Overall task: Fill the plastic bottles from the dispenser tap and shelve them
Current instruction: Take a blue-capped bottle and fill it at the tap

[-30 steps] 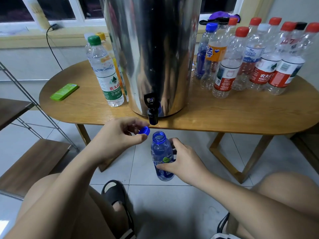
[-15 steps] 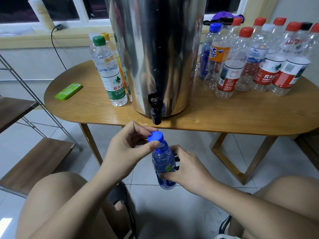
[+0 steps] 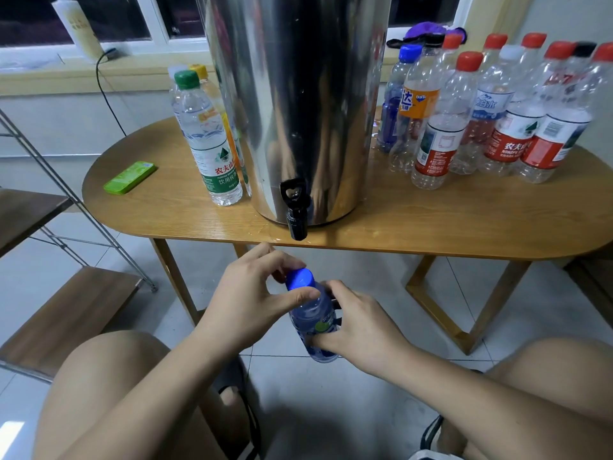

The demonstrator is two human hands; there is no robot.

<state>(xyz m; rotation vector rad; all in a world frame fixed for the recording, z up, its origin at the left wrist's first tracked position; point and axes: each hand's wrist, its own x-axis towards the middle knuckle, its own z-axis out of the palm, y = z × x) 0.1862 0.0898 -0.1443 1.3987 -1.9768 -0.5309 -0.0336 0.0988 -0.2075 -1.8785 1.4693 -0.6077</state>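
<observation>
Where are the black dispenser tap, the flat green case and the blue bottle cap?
black dispenser tap (image 3: 297, 222), head view, spout body.
flat green case (image 3: 130, 177), head view, top face.
blue bottle cap (image 3: 300, 278), head view, cap top.

Dim indoor light, edges bowed.

I see a translucent blue bottle (image 3: 311, 313) with a solid blue cap (image 3: 299, 279) and a small lime-green spot on its label. The dispenser (image 3: 298, 94) is mirror-bright steel and its tap (image 3: 296, 210) is black. The table (image 3: 431, 220) is honey-coloured wood with a fine grain. The clear green-capped bottle (image 3: 212, 147) has a green-and-white label, the flat case (image 3: 130, 177) is lime green, and the clear red-capped bottles (image 3: 438, 134) wear red-and-white labels.
</observation>
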